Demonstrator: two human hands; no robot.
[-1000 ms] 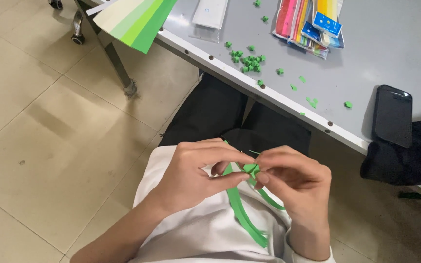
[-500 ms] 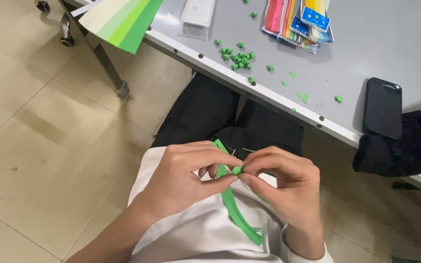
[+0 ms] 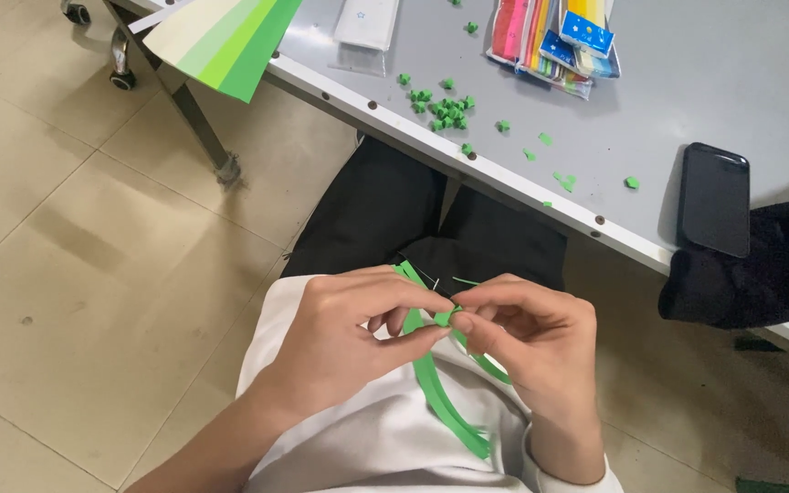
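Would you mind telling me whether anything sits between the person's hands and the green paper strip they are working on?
Nothing visible does. The left hand and right hand both already pinch the green paper strip at its small folded end, fingertips directly on the paper. The rest of the strip hangs free over the white shirt.

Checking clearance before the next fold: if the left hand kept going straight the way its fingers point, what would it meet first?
The left hand points right, toward the right hand. It would first meet the small folded piece on the green paper strip pinched between them, then the right hand's fingertips, which look almost touching already.
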